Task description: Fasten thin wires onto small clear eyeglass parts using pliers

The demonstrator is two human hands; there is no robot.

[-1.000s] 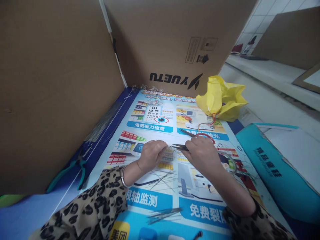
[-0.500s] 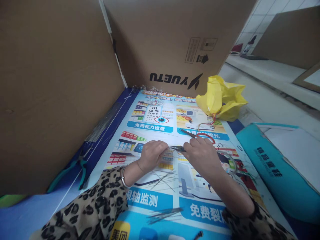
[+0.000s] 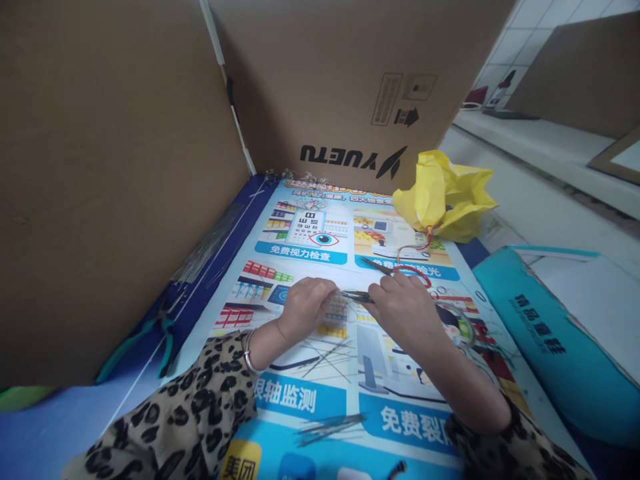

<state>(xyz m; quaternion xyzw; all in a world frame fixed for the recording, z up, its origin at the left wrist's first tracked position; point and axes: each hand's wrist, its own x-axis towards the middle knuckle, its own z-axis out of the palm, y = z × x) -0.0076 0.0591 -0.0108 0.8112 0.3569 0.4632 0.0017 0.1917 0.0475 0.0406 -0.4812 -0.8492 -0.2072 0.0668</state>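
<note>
My right hand [image 3: 403, 307] is closed around small pliers [image 3: 356, 295], whose dark jaws point left. My left hand [image 3: 307, 307] is pinched just beyond the jaw tips; what lies between its fingers is too small to make out. Scissors with red handles [image 3: 414, 272] lie behind my right hand, partly hidden by it. Thin dark wires [image 3: 325, 360] are strewn over the printed poster [image 3: 353, 333] below my hands, and a bundle of wires [image 3: 331, 428] rests closer to me.
Teal-handled pliers [image 3: 167, 347] lie at the left. Cardboard panels [image 3: 320, 80] stand at the left and back. A yellow crumpled bag [image 3: 440, 200] sits at the back right, near a teal box [image 3: 545, 333]. Coiled wire [image 3: 467, 327] lies beside my right forearm.
</note>
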